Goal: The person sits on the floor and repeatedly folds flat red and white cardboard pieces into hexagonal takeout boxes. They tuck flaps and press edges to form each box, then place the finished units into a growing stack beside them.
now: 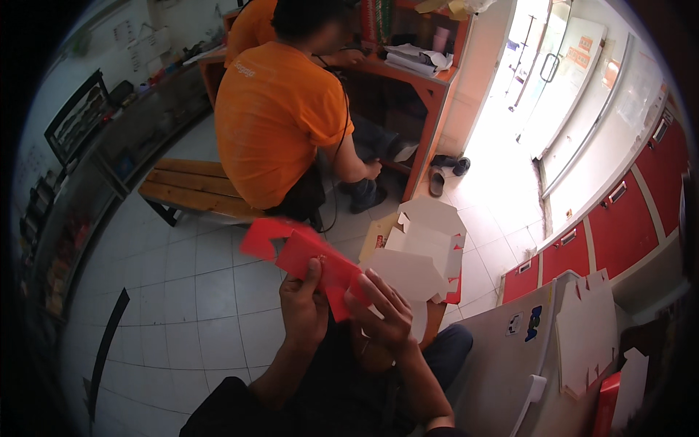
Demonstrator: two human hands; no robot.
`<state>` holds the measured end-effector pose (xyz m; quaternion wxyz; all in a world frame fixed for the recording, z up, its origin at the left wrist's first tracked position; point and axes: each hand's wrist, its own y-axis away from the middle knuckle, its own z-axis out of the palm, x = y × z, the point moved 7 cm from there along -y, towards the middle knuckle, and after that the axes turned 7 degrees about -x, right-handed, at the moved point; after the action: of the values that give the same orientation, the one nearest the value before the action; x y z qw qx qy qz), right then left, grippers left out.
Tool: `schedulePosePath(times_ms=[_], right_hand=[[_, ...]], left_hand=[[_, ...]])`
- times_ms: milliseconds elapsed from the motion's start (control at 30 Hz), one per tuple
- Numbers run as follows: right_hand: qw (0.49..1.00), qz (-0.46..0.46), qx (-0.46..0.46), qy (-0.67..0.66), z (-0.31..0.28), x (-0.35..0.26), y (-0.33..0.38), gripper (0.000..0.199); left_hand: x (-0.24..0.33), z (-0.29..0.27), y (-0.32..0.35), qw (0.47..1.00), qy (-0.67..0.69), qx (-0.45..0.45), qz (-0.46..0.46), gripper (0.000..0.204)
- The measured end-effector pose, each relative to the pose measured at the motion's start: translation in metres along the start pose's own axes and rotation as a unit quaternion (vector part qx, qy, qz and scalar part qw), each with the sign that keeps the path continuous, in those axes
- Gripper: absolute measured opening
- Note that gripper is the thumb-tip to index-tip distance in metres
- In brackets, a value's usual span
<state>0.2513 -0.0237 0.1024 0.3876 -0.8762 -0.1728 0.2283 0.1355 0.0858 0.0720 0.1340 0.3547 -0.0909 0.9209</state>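
A red folded cardboard box [314, 260] is held up in front of me, its flaps partly raised and slightly blurred. My left hand [303, 309] grips its lower edge, with the thumb pressed on the red face. At the other end, my right hand [384, 315] has its fingers bent against the carton's side panel; the thumb is hidden. Just beyond my right hand, several box blanks with white insides [416, 262] lie stacked and partly unfolded, with red showing at their edges.
A person in an orange shirt [280, 116] sits on a wooden bench [195, 188] at an orange desk [435, 86]. Shoes [437, 180] lie by the bright doorway. To the right stand a white fridge [502, 368], more white blanks [588, 331] and red cabinets [619, 211].
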Motion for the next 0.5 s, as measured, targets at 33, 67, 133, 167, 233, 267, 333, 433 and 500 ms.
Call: schedulePosePath(times_ms=[33, 67, 133, 167, 233, 267, 333, 433, 500], right_hand=[[0.998, -0.011, -0.045, 0.029, 0.006, 0.006, -0.001, 0.039], [0.997, -0.029, -0.05, 0.043, 0.008, 0.008, 0.0, 0.043], [1.0, 0.026, -0.002, 0.005, 0.006, 0.014, -0.006, 0.039], [0.998, 0.053, 0.022, -0.013, 0.003, 0.019, -0.008, 0.038], [0.993, 0.08, 0.041, -0.081, -0.002, 0.022, -0.015, 0.038], [0.988, 0.093, 0.05, -0.114, -0.005, 0.023, -0.017, 0.039], [0.971, 0.155, 0.029, -0.178, -0.005, 0.029, -0.013, 0.037], [0.961, 0.185, -0.007, -0.205, -0.004, 0.021, -0.004, 0.034], [0.967, 0.175, -0.004, -0.187, -0.004, 0.016, 0.0, 0.032]], left_hand=[[-0.002, 0.004, 0.002, 1.0, -0.021, -0.013, 0.004, 0.022], [-0.006, 0.005, 0.005, 0.999, -0.042, -0.025, 0.009, 0.024], [-0.015, 0.008, 0.008, 0.996, -0.056, -0.063, 0.028, 0.027], [-0.02, 0.011, 0.009, 0.996, -0.049, -0.072, 0.028, 0.027], [-0.023, 0.015, 0.011, 0.995, -0.04, -0.087, 0.029, 0.028], [-0.027, 0.008, 0.01, 0.994, -0.064, -0.087, 0.024, 0.029], [-0.024, 0.012, 0.004, 0.991, -0.079, -0.106, -0.002, 0.029], [-0.021, 0.017, 0.003, 0.99, -0.088, -0.107, -0.016, 0.034], [-0.024, 0.015, 0.007, 0.991, -0.073, -0.106, -0.025, 0.036]])
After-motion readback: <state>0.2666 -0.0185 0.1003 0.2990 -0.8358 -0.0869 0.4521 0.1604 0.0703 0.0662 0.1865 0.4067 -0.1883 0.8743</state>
